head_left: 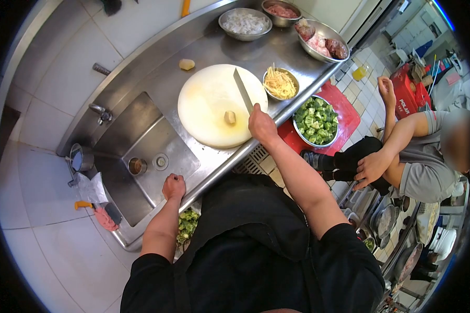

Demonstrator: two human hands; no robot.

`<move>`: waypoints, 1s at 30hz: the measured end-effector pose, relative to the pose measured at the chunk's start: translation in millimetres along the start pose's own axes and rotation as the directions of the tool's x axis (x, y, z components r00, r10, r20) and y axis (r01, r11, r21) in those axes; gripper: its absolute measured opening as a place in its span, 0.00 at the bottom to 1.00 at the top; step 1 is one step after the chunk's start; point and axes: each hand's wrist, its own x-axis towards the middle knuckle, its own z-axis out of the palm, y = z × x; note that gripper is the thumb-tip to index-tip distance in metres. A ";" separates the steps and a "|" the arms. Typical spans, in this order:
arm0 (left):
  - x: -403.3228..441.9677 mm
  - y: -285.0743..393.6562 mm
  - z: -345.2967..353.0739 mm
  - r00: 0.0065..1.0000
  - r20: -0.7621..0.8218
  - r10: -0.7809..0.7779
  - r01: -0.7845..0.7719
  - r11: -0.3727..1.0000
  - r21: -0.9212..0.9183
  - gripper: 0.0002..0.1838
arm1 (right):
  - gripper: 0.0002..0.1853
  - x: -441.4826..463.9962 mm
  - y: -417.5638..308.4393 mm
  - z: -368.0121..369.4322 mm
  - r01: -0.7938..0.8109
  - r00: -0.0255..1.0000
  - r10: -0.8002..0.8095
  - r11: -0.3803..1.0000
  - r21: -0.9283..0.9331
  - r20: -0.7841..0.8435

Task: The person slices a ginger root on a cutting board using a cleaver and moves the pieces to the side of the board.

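Note:
A round white cutting board (206,107) lies on the steel counter. My right hand (262,125) is wrapped round the handle of a knife (243,89), whose blade lies over the right part of the board. A peeled pale piece (230,117) sits on the board, left of my right hand and apart from the blade. My left hand (174,187) rests at the front edge of the sink, its fingers curled; whether anything is inside them is hidden. Another pale piece (186,64) lies behind the board. Beside the board stands a bowl of thin yellow strips (280,83).
The sink (136,130) holds a small metal cup (137,166). Bowls of white pieces (245,24) and raw meat (324,41) stand at the back. Green vegetables (315,121) fill a bowl on a red stool (352,119). Another person (428,156) sits at the right.

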 end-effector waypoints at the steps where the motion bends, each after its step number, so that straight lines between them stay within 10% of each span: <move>1: 0.1 -0.3 0.6 1.000 -0.007 0.003 -0.003 1.000 -0.002 0.18 | 0.11 0.9 -1.1 -0.9 0.000 1.000 0.000 1.000 -0.001 -0.002; 30: -2.3 2.1 -3.9 1.000 0.013 0.004 -0.004 1.000 0.011 0.18 | 0.12 5.1 1.1 -2.4 -0.018 1.000 0.018 1.000 -0.012 0.021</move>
